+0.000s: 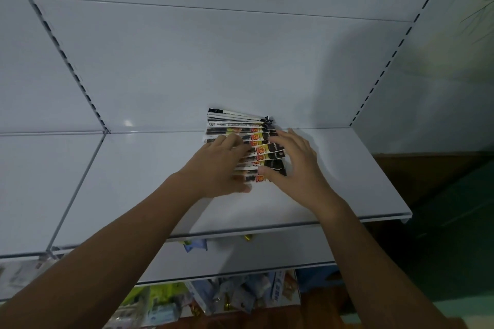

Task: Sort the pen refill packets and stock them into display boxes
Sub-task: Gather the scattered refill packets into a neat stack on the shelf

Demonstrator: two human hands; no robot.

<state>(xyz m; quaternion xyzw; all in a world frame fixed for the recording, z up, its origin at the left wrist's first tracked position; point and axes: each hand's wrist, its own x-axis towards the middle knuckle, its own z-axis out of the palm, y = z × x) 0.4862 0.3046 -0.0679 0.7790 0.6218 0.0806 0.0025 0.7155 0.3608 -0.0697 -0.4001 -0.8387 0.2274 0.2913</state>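
**Both hands flat on a fanned row of refill packets**

The pen refill packets (254, 141) lie in an overlapping row on the white shelf (347, 168), running from its middle to its back edge, where the farthest ones lean on the back panel (213, 61). The left hand (216, 168) rests on their left ends with its fingers lightly bent. The right hand (294, 160) covers the right ends with its fingers spread and straight, its thumb on the nearest packet. Neither hand grips a packet. Bare shelf lies to both sides and toward the shelf's front lip.

packets (244, 139): black and white bands, red-and-yellow printed marks | shelf (149, 168): plain pale blue-grey | back panel (187, 61): same pale blue-grey, dark slotted uprights | lower shelf goods (213, 299): blue, white, lime green | floor (454, 222): dark green
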